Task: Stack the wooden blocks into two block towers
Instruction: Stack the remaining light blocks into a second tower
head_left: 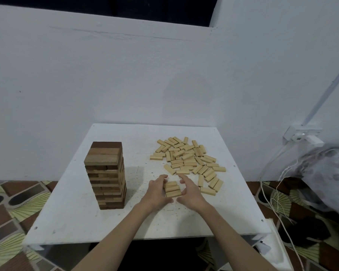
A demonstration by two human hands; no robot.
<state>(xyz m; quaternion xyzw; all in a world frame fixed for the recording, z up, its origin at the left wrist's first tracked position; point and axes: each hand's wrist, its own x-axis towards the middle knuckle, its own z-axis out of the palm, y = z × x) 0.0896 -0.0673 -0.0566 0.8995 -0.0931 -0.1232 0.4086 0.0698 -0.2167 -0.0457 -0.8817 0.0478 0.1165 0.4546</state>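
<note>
- We see a finished dark tower (106,175) upright on the left of the table (70,222), so by our reading one of the two is done and stands well apart from the work.
- Our left hand (157,192) and right hand (190,192) flank a small set of pale blocks (172,189), fingers curved against its two sides; we judge they are squaring up a layer, the base of the second tower.
- The set lies near the front of the table, between tower and pile (probably to give elbow room on both sides).
- The loose pile (188,159) spreads behind and right of the hands, close by the right one, which suits quick picking.
- Whether the fingers truly clamp the set or only touch it, we cannot tell; neither hand is clenched or carrying a block away.
</note>
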